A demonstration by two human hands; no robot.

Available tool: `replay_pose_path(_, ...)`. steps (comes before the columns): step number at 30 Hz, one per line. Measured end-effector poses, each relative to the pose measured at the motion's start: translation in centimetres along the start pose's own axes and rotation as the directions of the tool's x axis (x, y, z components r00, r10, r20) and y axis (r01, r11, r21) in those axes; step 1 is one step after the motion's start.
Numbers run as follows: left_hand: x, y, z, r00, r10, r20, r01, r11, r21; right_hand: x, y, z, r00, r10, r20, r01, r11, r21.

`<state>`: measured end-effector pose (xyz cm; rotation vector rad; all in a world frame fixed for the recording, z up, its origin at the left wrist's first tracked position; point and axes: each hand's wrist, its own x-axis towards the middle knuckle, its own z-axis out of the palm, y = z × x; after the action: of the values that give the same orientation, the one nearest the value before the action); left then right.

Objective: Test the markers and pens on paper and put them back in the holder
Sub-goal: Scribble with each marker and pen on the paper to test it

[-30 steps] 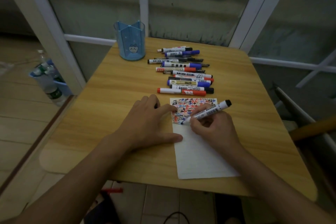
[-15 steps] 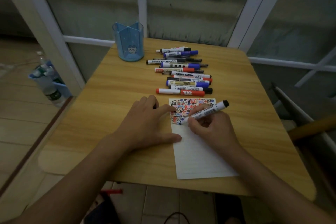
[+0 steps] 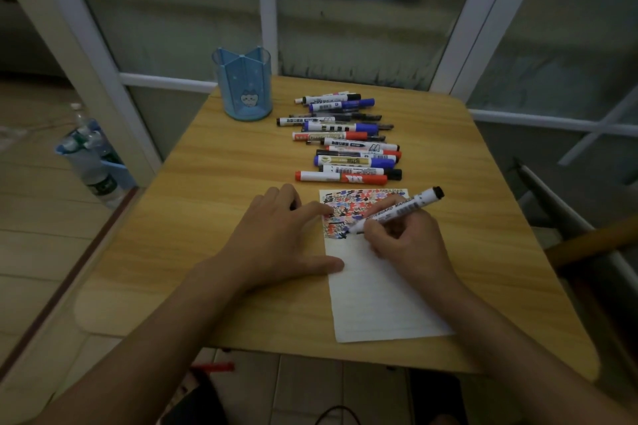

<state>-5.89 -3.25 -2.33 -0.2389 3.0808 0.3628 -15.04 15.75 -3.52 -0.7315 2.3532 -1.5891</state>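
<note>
Marker (image 3: pixel 393 211) tip (right hand (image 3: pixel 404 241)) has crept rightward; left hand (image 3: pixel 276 238) unmoved.

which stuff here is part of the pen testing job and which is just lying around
Job: whiteboard marker in right hand; paper held flat by left hand; row of markers and pens; blue holder.
Lying about: water bottles on floor.

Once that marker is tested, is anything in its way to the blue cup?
Nothing blocks it. The marker in the right hand would pass over bare table, left of the row of pens, to the holder, whose top is open.
</note>
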Motion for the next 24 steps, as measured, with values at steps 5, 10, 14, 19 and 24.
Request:
replay_pose_path(5,0.1,-0.1,0.0,1.000,-0.013,0.000,0.013,0.999,-0.051,0.1,-0.5,-0.5,0.999,0.040,-0.016,-0.035,0.971,0.238)
replay_pose_path(10,-0.2,-0.2,-0.4,0.983,-0.059,-0.172,-0.021,0.900,-0.435,0.4,-1.0,-1.2,0.998,0.040,-0.057,-0.020,0.948,0.317)
replay_pose_path(14,-0.6,0.2,-1.1,0.974,-0.077,-0.212,-0.048,0.849,-0.527,0.6,-1.3,-1.8,0.995,0.075,-0.059,-0.046,0.919,0.391)
replay_pose_path(19,-0.6,0.7,-1.3,0.958,-0.076,-0.277,-0.107,0.801,-0.588,0.6,-1.9,-1.9,0.995,0.103,-0.015,-0.080,0.851,0.519)
replay_pose_path(24,-0.4,1.4,-1.2,0.947,-0.105,-0.302,-0.117,0.764,-0.635,0.4,-2.1,-2.0,0.996,0.085,0.012,-0.078,0.841,0.536)
